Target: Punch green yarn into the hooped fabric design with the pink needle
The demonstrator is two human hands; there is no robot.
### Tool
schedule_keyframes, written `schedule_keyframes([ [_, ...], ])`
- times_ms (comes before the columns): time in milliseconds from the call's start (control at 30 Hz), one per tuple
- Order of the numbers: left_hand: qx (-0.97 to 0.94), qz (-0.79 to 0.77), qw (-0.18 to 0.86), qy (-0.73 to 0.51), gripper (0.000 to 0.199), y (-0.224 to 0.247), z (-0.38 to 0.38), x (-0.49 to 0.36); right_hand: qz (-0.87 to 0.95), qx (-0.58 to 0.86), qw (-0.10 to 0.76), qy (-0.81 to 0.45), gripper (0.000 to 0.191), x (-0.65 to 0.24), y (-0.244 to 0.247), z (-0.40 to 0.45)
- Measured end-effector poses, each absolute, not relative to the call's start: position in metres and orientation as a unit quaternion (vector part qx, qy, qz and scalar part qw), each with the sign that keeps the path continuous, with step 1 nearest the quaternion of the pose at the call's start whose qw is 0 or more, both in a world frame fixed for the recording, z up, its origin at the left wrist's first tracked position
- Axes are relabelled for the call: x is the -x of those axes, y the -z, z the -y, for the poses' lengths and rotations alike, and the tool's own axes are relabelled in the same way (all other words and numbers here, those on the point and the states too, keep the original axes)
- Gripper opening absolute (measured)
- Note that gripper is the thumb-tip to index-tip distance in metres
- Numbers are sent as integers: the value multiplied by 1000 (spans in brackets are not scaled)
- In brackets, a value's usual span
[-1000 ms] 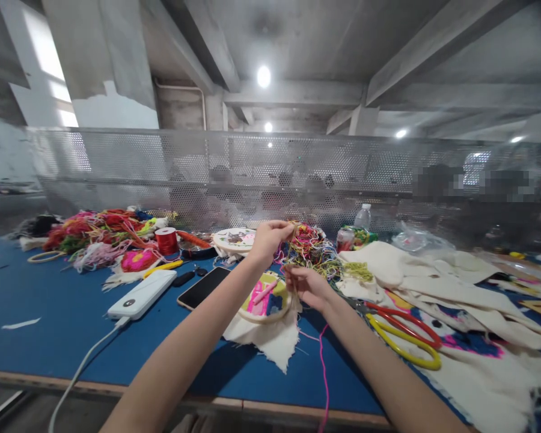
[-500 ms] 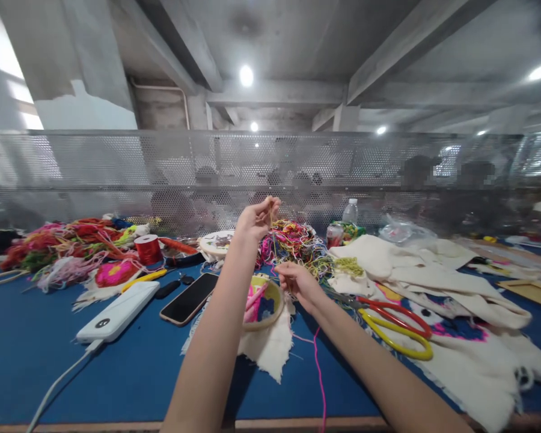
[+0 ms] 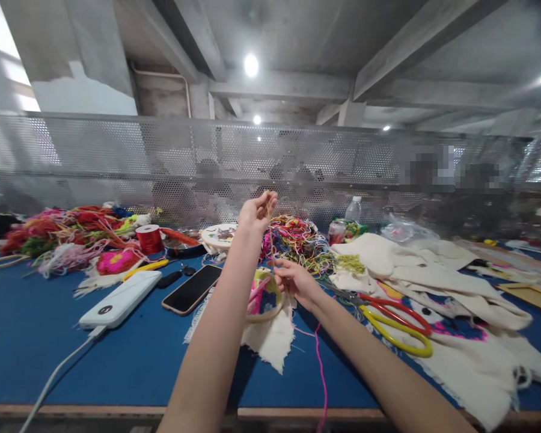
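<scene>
Head view, left hand [image 3: 255, 213] up high, right hand [image 3: 298, 282] lower, both sets of fingers pinching tan yarn [image 3: 270, 231] (embroidery hoop [image 3: 270, 316] close by)

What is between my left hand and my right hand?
In the head view, a thin yellowish thread runs between the left hand above and the right hand below, with a tangled yarn pile beyond.

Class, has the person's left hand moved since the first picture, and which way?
Yes: the left hand has risen, judged against the perforated partition behind it.
</scene>
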State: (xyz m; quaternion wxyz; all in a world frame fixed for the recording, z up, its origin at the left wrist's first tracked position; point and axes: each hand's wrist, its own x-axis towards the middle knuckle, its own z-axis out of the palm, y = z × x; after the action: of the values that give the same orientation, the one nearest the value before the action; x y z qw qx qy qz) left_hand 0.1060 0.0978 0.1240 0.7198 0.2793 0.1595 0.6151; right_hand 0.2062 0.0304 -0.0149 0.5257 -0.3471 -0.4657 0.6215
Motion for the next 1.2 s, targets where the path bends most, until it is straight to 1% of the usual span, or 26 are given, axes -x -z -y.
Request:
schedule_keyframes([
  [267,-276,-158,717,-620,18,-124,-97,-106,477,344,515,-624,19,-205,15,-29],
  [433,-270,-158,714,-626,17,-125,-96,-104,491,359,526,-595,21,-205,16,-30],
  [600,-268,-158,707,-635,19,-124,-97,-101,515,377,559,-529,20,-209,19,-34],
  [767,-291,-152,716,-615,16,-124,-96,-98,536,388,595,-456,20,-210,21,-38],
  [1000,-304,-142,725,-602,18,-128,-87,-97,567,394,611,-388,23,-209,23,-37],
  [1200,-309,-143,712,-614,17,-130,-83,-97,590,405,633,-296,17,-212,23,-39],
])
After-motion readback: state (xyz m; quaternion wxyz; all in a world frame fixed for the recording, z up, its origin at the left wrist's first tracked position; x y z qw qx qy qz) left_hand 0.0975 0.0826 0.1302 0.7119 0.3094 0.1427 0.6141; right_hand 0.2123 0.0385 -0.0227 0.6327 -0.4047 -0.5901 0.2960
